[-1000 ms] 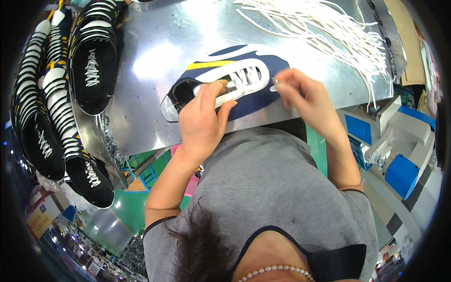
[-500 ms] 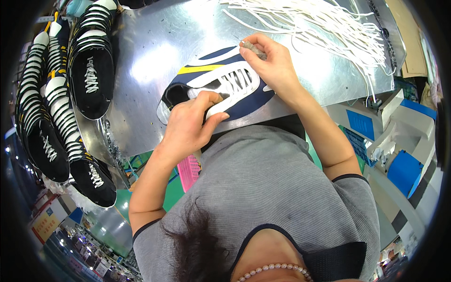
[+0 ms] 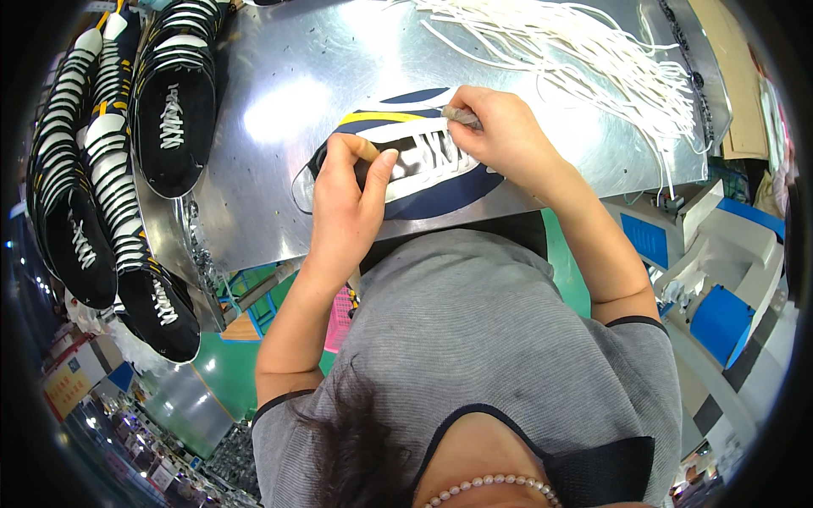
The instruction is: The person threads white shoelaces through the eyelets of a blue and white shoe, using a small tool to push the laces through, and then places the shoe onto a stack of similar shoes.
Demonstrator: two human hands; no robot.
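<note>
A shoe upper [image 3: 445,199] lies on the metal table in front of me, navy and white with a yellow stripe and white laces threaded across its black tongue. My left hand [image 3: 349,199] grips its opening edge beside the tongue, thumb and forefinger curled in; a tan covering wraps one fingertip. At the far side of the lace rows, my right hand [image 3: 506,135] pinches with thumb and forefinger, the forefinger wrapped in grey. Whatever sits between those right fingertips is too small to make out. White laces [image 3: 436,152] show between the two hands.
A heap of loose white laces [image 3: 584,68] lies at the table's far right. Nested stacks of black laced uppers [image 3: 169,144] stand along the left edge. The metal table [image 3: 271,169] ends just before my body. A pink basket [image 3: 340,320] is below.
My right hand has come down toward the lace rows. My left hand has shifted up and right from the upper's near side to its opening, and the upper has turned slightly.
</note>
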